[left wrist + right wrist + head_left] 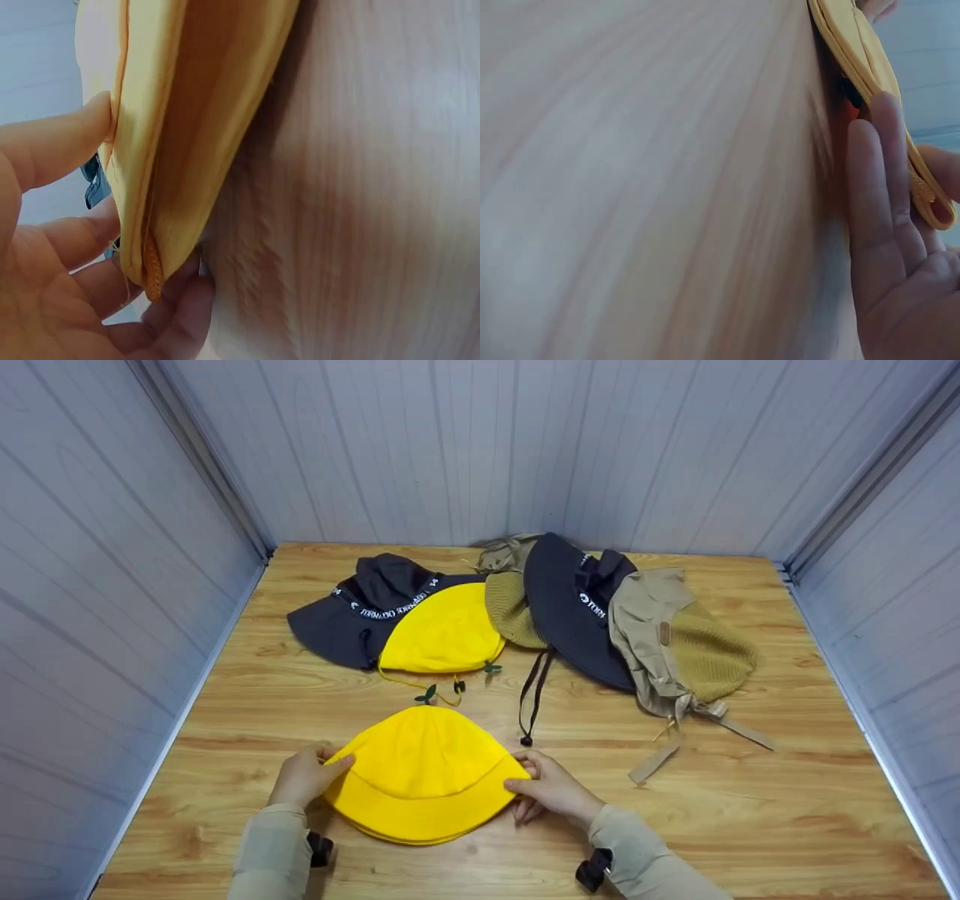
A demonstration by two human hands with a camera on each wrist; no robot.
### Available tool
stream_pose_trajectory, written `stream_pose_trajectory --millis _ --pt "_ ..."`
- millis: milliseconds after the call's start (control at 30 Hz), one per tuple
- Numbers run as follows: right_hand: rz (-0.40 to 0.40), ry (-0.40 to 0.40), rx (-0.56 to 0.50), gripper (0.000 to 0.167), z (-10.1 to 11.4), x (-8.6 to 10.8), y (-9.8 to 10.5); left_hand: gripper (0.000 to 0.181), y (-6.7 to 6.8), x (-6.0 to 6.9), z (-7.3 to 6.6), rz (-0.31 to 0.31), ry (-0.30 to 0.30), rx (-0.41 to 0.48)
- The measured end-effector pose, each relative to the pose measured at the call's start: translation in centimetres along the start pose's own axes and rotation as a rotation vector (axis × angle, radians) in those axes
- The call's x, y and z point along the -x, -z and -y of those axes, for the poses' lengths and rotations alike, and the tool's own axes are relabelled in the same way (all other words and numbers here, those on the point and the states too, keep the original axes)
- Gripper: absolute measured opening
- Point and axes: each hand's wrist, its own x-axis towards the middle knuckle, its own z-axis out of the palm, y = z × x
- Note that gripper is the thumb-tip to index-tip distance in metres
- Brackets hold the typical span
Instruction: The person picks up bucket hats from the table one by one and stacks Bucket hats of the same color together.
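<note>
A yellow bucket hat (427, 765) lies folded flat near the table's front, brim toward the person, a small green leaf tip at its crown. The left hand (304, 776) pinches its left corner, thumb on top; in the left wrist view the thumb presses the yellow cloth (150, 90) and the fingers (82, 240) are behind it, beside an orange braided cord. At the right corner the right hand (555, 791) pinches the brim between thumb and fingers. The right wrist view shows the brim edge (859, 56) with the fingers (877, 180) underneath.
Behind lie overlapping hats: a dark one (322, 626) at left, a second yellow one (442, 630), a mustard knit one (514, 607), another dark one (559, 615) with a black cord, and beige-and-mustard ones (645, 622) at right with straps. Pale panels (450, 450) wall three sides.
</note>
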Motion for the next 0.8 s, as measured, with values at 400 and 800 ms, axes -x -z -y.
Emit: stream_pose_trajectory --millis 400,800 --pt "-0.065 0.049 0.187 0.040 0.35 -0.40 -0.79 0.045 0.29 0.42 0.49 -0.030 0.038 -0.027" --pt "-0.170 0.135 0.382 0.038 0.25 -0.72 -0.80 0.035 -0.04 0.16 0.99 -0.106 -0.042 -0.094"
